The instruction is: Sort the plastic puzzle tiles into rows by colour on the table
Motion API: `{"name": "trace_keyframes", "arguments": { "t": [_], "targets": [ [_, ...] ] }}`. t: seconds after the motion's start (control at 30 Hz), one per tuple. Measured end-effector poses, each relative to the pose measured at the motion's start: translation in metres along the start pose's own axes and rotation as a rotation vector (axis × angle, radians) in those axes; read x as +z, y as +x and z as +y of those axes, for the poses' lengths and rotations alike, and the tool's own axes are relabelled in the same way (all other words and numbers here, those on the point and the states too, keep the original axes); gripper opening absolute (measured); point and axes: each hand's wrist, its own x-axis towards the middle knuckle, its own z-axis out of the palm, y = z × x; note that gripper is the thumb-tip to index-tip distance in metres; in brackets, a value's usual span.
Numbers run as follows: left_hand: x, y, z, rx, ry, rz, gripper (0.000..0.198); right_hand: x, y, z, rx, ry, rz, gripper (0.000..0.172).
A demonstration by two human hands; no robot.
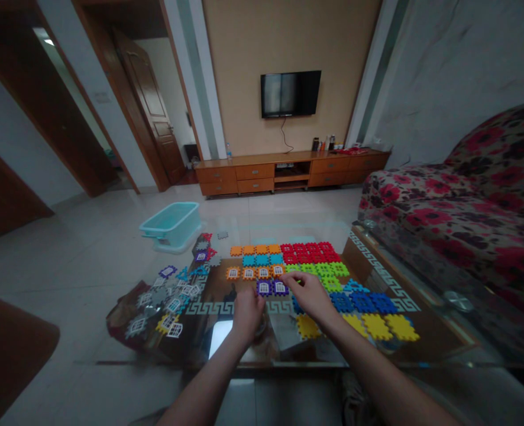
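Note:
Flat interlocking plastic tiles lie sorted by colour on a glass-topped table (426, 331): orange (255, 250), teal (262, 260), red (309, 252), green (322, 270), blue (362, 302) and yellow (379, 325). Two purple window tiles (271, 287) sit side by side below a row of orange window tiles (255, 273). My left hand (247, 310) is curled, its fingertips touching the left purple tile. My right hand (309, 294) reaches over the blue tiles, fingers pinched at the right purple tile's edge.
A loose heap of grey, purple and yellow tiles (171, 299) lies at the table's left end. A teal plastic tub (171, 223) stands on the floor beyond. A floral sofa (466, 207) is at the right, and a TV cabinet (288, 170) lines the far wall.

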Motion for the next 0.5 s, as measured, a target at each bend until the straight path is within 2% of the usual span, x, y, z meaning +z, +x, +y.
{"name": "trace_keyframes", "arguments": {
  "t": [0.5],
  "targets": [
    [-0.0002, -0.0004, -0.0002, 0.011, -0.013, 0.013, 0.009, 0.0008, -0.0011, -0.0018, -0.002, -0.017, 0.009, 0.038]
  ]
}}
